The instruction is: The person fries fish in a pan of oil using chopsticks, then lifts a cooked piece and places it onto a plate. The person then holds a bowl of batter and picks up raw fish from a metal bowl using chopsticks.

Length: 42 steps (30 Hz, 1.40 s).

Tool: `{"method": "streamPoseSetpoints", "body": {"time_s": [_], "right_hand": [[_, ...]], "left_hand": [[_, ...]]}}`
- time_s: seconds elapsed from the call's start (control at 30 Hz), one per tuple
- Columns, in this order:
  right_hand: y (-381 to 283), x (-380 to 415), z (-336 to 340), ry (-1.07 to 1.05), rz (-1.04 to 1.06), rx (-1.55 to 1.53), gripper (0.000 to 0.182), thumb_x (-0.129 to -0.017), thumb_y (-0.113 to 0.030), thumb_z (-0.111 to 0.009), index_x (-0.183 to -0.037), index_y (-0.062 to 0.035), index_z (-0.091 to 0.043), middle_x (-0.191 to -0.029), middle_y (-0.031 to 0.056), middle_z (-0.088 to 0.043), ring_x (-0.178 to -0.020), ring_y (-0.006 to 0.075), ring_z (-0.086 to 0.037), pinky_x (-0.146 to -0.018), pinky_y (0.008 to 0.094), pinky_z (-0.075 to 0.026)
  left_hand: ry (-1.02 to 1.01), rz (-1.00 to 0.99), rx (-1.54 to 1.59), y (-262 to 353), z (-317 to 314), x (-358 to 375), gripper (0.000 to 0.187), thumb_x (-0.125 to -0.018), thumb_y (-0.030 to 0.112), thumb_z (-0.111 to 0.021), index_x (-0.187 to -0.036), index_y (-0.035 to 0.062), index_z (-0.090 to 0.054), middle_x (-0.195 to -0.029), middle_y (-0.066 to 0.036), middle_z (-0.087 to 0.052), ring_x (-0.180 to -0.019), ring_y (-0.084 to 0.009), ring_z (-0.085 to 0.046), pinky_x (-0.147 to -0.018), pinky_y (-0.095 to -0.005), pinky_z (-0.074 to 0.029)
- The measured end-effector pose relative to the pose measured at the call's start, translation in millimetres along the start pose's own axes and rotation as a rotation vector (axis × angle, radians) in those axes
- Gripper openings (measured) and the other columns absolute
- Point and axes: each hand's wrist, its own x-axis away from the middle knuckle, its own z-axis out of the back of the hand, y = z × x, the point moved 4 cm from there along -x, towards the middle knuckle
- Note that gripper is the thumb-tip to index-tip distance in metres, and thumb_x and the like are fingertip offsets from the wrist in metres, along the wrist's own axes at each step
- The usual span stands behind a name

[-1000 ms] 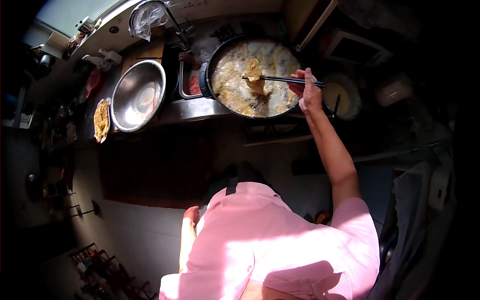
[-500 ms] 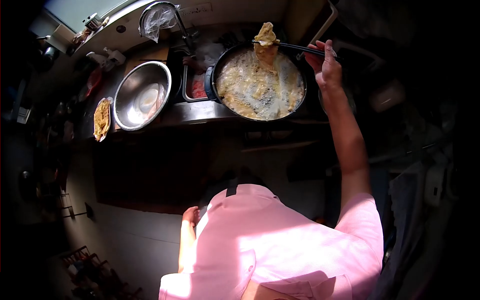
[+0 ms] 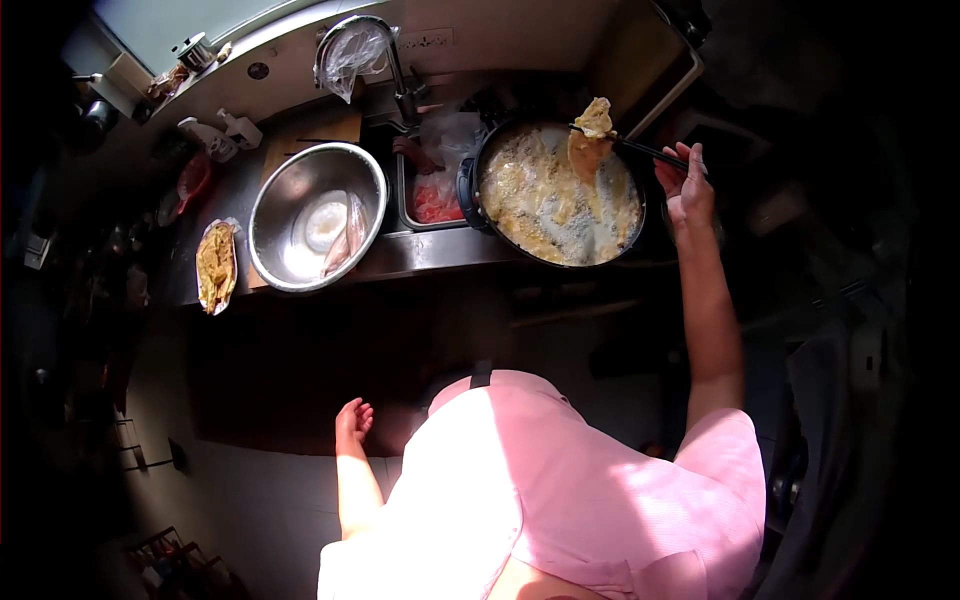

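My right hand (image 3: 687, 187) grips dark chopsticks (image 3: 645, 152) that pinch a golden fried piece (image 3: 591, 137), held up over the far side of a big black pan (image 3: 470, 185) full of bubbling oil. My left hand (image 3: 353, 417) hangs at my side below the counter, fingers apart, holding nothing. I wear a pink shirt.
Left of the pan sits a small tray of raw meat (image 3: 432, 203), then a large steel bowl (image 3: 316, 215) and a plate of fried pieces (image 3: 215, 266) at the counter's left end. A faucet wrapped in plastic (image 3: 355, 45) stands behind. The right side is dark.
The piece was lifted out of the oil, raised high above the pan, and has now come down a little over the pan's far side. My left hand has swung out from my body.
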Motion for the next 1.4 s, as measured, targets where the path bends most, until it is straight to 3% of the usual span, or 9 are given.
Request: {"method": "streamPoseSetpoints", "body": {"time_s": [0.2,0.4,0.5,0.53,0.8,0.97,1.13,1.23,1.4], "right_hand": [[-2,22,-6,0.139,0.031,0.079,0.041,-0.082,-0.043,-0.047,-0.098,-0.0055,-0.051,-0.091,0.0105,-0.058,-0.073,0.0193,-0.059,-0.065,0.0286,-0.047],[8,32,-5,0.224,0.071,0.021,0.041,-0.081,-0.041,-0.049,-0.099,-0.0043,-0.05,-0.094,0.0118,-0.057,-0.077,0.0208,-0.058,-0.067,0.0292,-0.047],[15,31,0,0.224,0.05,0.019,0.043,-0.082,-0.04,-0.048,-0.105,-0.0032,-0.047,-0.1,0.0106,-0.054,-0.079,0.0215,-0.058,-0.07,0.0273,-0.047],[16,27,2,0.311,-0.009,0.006,0.041,-0.083,-0.038,-0.048,-0.106,-0.0042,-0.047,-0.1,0.01,-0.055,-0.085,0.0196,-0.057,-0.073,0.0272,-0.046],[16,23,7,0.404,-0.024,0.103,0.045,-0.081,-0.041,-0.048,-0.111,-0.0075,-0.046,-0.108,0.0081,-0.051,-0.095,0.02,-0.05,-0.082,0.0298,-0.04],[12,15,12,0.441,-0.007,0.119,0.045,-0.082,-0.042,-0.047,-0.112,-0.0079,-0.045,-0.109,0.0077,-0.051,-0.097,0.0206,-0.049,-0.081,0.0292,-0.041],[11,28,3,0.413,0.04,0.11,0.044,-0.081,-0.042,-0.048,-0.108,-0.0075,-0.047,-0.102,0.0064,-0.053,-0.089,0.0195,-0.052,-0.076,0.0275,-0.043],[7,41,-14,0.444,0.066,0.105,0.04,-0.081,-0.041,-0.05,-0.102,-0.0072,-0.049,-0.098,0.0068,-0.054,-0.085,0.02,-0.055,-0.071,0.0281,-0.045],[7,49,-23,0.448,0.087,0.079,0.041,-0.081,-0.042,-0.049,-0.103,-0.0063,-0.048,-0.096,0.0093,-0.055,-0.078,0.0202,-0.056,-0.066,0.0277,-0.047]], "left_hand": [[-0.073,-0.025,-0.037,74,19,-57,0.023,-0.08,0.02,-0.05,-0.101,0.0084,-0.051,-0.085,-0.009,-0.058,-0.067,-0.0161,-0.056,-0.051,-0.0251,-0.046],[-0.11,0.001,-0.063,104,25,-79,0.031,-0.08,0.022,-0.049,-0.108,0.008,-0.048,-0.089,-0.01,-0.057,-0.072,-0.0181,-0.056,-0.054,-0.0266,-0.046],[-0.143,0.022,0.087,117,37,-89,0.028,-0.08,0.021,-0.05,-0.105,0.009,-0.048,-0.087,-0.01,-0.057,-0.068,-0.0186,-0.056,-0.052,-0.0283,-0.046],[-0.151,0.004,0.139,126,45,-90,0.027,-0.081,0.021,-0.049,-0.106,0.0092,-0.048,-0.089,-0.011,-0.057,-0.068,-0.0191,-0.056,-0.053,-0.0291,-0.047],[-0.094,-0.257,0.601,235,90,-118,0.041,-0.083,0.013,-0.039,-0.123,0.0098,-0.03,-0.101,-0.012,-0.051,-0.088,-0.0253,-0.052,-0.075,-0.0381,-0.041],[-0.121,-0.34,0.751,292,100,-140,0.047,-0.081,0.012,-0.04,-0.125,0.0097,-0.024,-0.102,-0.013,-0.05,-0.092,-0.0271,-0.051,-0.077,-0.0405,-0.04],[-0.135,-0.344,0.789,321,109,-170,0.029,-0.08,0.01,-0.039,-0.108,0.0092,-0.034,-0.099,-0.014,-0.05,-0.092,-0.0286,-0.053,-0.076,-0.0412,-0.042],[-0.17,-0.326,0.735,327,109,-178,0.013,-0.077,0.01,-0.04,-0.086,0.0047,-0.047,-0.092,-0.012,-0.056,-0.093,-0.0269,-0.054,-0.077,-0.0409,-0.042],[-0.131,-0.284,0.774,331,109,-188,0.021,-0.078,0.009,-0.038,-0.097,0.0036,-0.047,-0.094,-0.01,-0.055,-0.095,-0.0276,-0.053,-0.081,-0.0408,-0.04]]}}
